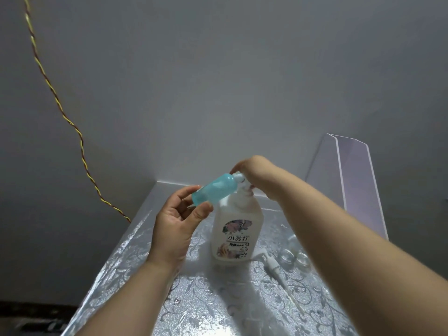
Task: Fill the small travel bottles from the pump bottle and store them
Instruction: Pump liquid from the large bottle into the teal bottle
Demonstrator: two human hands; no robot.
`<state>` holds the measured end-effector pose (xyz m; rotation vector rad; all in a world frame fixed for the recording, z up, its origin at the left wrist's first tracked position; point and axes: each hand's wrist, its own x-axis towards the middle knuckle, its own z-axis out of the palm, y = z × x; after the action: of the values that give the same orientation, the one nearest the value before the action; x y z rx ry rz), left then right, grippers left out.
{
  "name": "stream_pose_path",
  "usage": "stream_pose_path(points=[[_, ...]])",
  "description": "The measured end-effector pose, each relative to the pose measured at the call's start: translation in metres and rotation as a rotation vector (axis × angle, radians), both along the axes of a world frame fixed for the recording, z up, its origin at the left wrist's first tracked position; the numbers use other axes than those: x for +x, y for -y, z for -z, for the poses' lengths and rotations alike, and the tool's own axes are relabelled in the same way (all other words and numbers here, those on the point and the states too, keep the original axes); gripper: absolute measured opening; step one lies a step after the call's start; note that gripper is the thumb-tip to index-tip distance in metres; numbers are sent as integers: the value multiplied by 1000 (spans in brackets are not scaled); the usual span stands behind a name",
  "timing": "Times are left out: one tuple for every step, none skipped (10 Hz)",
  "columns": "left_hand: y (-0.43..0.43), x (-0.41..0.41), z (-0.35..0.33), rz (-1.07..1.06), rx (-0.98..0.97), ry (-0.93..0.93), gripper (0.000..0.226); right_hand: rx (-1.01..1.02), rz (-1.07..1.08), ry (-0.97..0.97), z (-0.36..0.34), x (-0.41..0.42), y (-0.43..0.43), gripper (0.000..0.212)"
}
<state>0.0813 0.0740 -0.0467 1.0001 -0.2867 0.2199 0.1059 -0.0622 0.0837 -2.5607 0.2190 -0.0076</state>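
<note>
Turquoise travel bottle [213,190]; white floral-label pump bottle [236,232]; silver-patterned table [135,258].
</note>
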Motion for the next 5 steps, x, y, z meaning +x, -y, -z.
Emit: stream_pose_path(points=[[-1,2,3,-4,11,-2,45,195,29,68,7,0,1,35],[-2,3,3,-1,19,-3,44,177,22,22,14,0,3,34],[-2,3,4,-2,16,-9,45,192,8,45,13,2,5,35],[-2,3,3,4,12,-8,44,192,17,41,12,3,6,36],[0,1,3,14,-6,-18,44,245,22,74,9,2,10,35]])
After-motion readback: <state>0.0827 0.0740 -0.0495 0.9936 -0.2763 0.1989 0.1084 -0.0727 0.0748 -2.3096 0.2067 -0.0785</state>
